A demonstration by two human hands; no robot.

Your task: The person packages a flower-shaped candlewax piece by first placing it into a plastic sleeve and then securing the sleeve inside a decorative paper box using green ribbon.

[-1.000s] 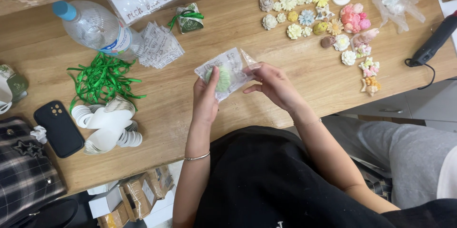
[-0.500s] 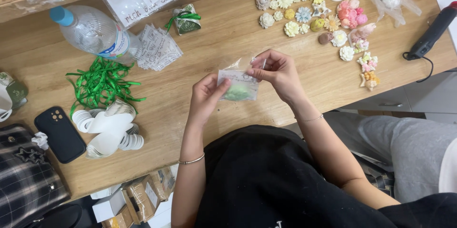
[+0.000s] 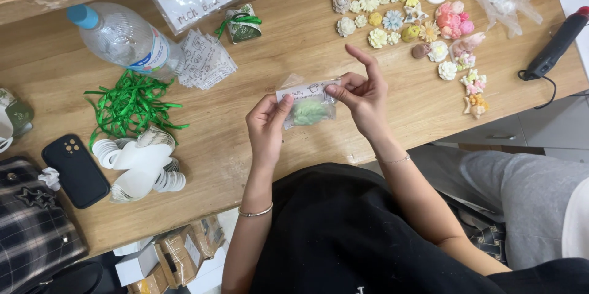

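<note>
While both hands pinch it, the clear packet [image 3: 308, 105] shows a white label strip above green filling.

A small craft packing desk, home or studio.
Rows of moulded flower pieces [image 3: 392, 21] near the wooden desk's [image 3: 307, 42] far right corner, green ribbon [image 3: 132, 105] and white tape rolls [image 3: 138, 165] at its left (a glue gun [image 3: 555, 42] too).

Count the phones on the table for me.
1. A black phone lies camera side up at the table's left end, beside the white ribbon rolls and a plaid bag. Another could be hidden under the clutter.
</note>
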